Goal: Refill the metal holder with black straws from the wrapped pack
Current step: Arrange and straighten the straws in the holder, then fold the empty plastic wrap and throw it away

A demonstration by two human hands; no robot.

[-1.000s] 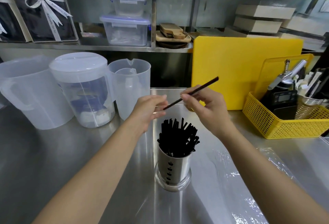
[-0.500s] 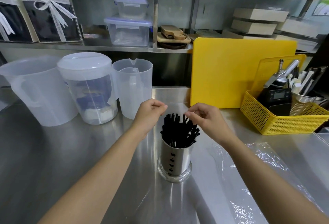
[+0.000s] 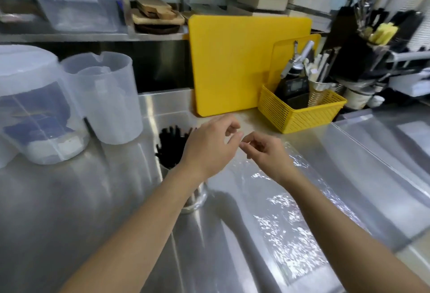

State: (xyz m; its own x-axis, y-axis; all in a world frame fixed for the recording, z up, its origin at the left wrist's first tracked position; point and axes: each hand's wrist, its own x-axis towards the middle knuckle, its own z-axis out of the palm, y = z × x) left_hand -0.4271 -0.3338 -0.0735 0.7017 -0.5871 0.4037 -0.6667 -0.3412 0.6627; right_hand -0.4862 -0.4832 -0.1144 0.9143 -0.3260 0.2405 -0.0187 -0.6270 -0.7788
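Our left hand (image 3: pixel 210 146) and right hand (image 3: pixel 267 154), fingers loosely curled and apparently empty, meet over the clear wrapper (image 3: pixel 290 211) to gather it; black straws (image 3: pixel 171 146) fill the metal holder (image 3: pixel 196 196) at nine o'clock.

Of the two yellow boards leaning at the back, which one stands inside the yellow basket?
The smaller yellow board on the right stands inside the yellow basket, behind the tools. The larger board rests directly on the steel counter.
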